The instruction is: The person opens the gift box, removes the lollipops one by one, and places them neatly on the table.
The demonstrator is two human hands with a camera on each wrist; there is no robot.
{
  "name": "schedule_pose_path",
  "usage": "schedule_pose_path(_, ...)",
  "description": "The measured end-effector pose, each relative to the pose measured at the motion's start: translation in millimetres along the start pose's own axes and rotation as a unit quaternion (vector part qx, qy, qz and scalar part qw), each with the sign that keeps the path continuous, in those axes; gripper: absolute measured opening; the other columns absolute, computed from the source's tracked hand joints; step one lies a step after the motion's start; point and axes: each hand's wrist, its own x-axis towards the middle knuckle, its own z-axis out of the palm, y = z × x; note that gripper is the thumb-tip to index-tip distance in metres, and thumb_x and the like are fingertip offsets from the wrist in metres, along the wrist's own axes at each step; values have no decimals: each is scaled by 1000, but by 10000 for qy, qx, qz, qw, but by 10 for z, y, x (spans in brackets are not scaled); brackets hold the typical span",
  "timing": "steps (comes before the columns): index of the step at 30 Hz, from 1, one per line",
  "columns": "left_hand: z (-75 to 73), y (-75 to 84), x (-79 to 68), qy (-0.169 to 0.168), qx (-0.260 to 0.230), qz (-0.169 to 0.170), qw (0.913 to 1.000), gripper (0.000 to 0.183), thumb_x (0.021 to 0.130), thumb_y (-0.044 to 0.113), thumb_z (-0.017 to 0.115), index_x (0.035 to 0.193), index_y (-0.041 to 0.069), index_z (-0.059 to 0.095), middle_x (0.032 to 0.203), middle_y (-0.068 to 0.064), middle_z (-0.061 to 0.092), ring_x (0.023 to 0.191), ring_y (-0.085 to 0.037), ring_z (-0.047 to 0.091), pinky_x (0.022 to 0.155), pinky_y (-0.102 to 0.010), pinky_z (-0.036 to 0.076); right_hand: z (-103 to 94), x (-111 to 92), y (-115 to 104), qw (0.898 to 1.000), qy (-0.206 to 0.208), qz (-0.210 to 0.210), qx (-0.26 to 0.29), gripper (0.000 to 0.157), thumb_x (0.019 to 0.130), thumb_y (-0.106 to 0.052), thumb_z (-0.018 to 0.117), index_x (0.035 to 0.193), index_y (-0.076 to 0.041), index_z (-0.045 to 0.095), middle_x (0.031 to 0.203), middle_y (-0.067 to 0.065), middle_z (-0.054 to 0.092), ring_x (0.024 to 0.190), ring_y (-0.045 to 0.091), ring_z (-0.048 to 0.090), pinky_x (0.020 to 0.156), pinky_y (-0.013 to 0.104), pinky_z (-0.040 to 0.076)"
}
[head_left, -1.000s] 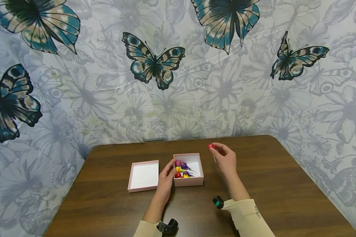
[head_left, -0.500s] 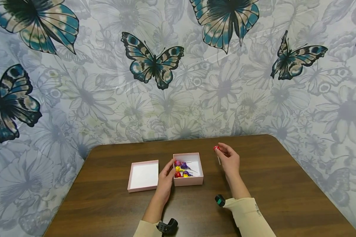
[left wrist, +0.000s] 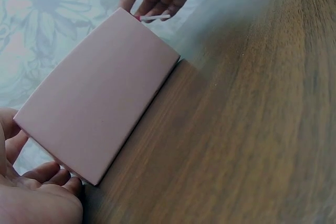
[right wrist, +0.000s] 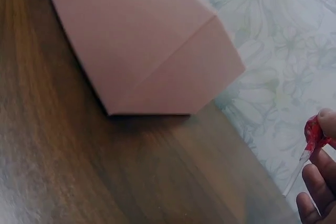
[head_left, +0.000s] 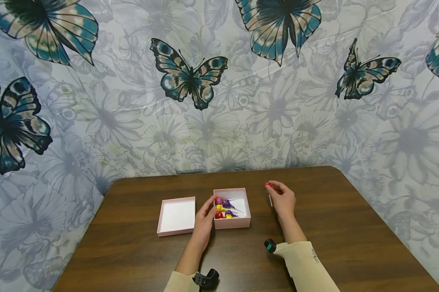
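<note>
The fingers (right wrist: 317, 184) of our right hand (head_left: 283, 201) are pinching a red lollipop (right wrist: 313, 132) by its wrapped head, the thumb pressing on it and the lower fingers curling near the stick. We are holding it to the right of the pink box (head_left: 232, 224), near but apart from it, and it seems to be hanging clear of the counter (head_left: 354, 243). Our left hand (head_left: 203, 223) is resting relaxed along the box's left wall, its fingers touching that wall. Left of the box, a matching lid (head_left: 177, 217) is lying white inside up. Within the box, more lollipops (head_left: 219, 208), purple, yellow and red, are clustering toward the left wall.

As we are judging it, we are handling one lollipop while steadying the box; whether it is heading toward the box or away, we cannot tell. The next move is probably calling for a secure pinch, the stick staying free of the box's right wall, and light bracing from the left.

The lollipop is looking small and glossy: its red wrapper is showing paler patches, perhaps printing or glare, and gathering into a whitish neck, with a thin white stick slanting downward. The thumb is partly covering its head.
</note>
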Motion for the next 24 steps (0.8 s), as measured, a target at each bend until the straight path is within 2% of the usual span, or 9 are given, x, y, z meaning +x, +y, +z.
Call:
schedule_pose_path(5, -4, 10, -1, 15, 6, -21, 10000, 45, 105, 14, 47, 150, 16, 46, 162, -11, 36, 153, -34, 24, 125, -53, 20, 19, 21, 56, 9990, 74, 25, -451, 24, 85, -24, 80, 106, -12, 77, 97, 8, 75, 75, -4, 59, 66, 12, 48)
schedule_pose_path(10, -2, 15, -13, 10, -73, -64, 10000, 45, 105, 14, 48, 150, 16, 47, 162, -11, 35, 154, -34, 23, 125, -53, 19, 26, 22, 95, 9957, 122, 114, -910, 24, 86, -28, 79, 106, -13, 77, 99, 9, 74, 79, 1, 57, 69, 15, 45)
schedule_pose_path(16, 16, 23, -30, 50, -122, -51, 9999, 45, 105, 14, 48, 150, 14, 47, 161, -12, 36, 153, -35, 24, 125, -53, 19, 46, 43, 145, 9919, 119, -61, -1266, 24, 86, -29, 78, 103, -11, 77, 94, 11, 73, 82, 14, 59, 73, 26, 44)
schedule_pose_path(24, 39, 39, -55, 90, -76, -86, 9999, 45, 105, 13, 48, 149, 15, 48, 161, -11, 38, 153, -36, 23, 125, -55, 18, 56, 65, 222, 9859, 18, -194, -1660, 24, 87, -31, 77, 103, -13, 77, 92, 8, 72, 83, 19, 61, 71, 28, 43)
